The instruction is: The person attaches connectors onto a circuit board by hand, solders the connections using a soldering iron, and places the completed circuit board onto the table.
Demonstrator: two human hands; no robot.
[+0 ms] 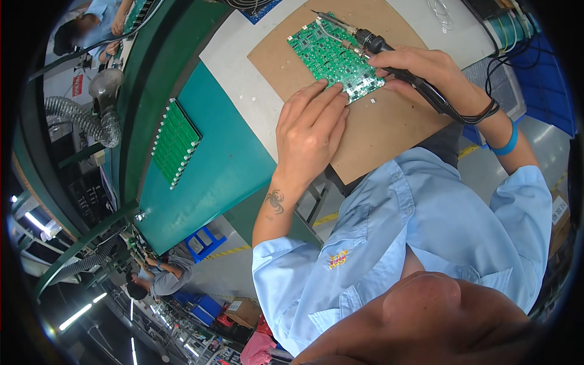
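A green circuit board (331,61) lies tilted on brown board paper, crowded with small parts. My left hand (310,131) rests with its fingers stretched out over the board's near left edge; its thumb tucks in by the near corner. In my right hand (435,73) is a soldering iron (377,45) with a black grip and a thin metal tube along its side. Its tip points to the far left, over the far end of the board. Some fingers of the right hand sit close to the board's right edge.
Brown board paper (389,131) covers part of the white sheet (231,61). Several stacked green boards (176,143) lie on the teal mat (225,164) to the left. A black cord (480,115) runs over my right wrist. A fume hose (85,115) and other people are further left.
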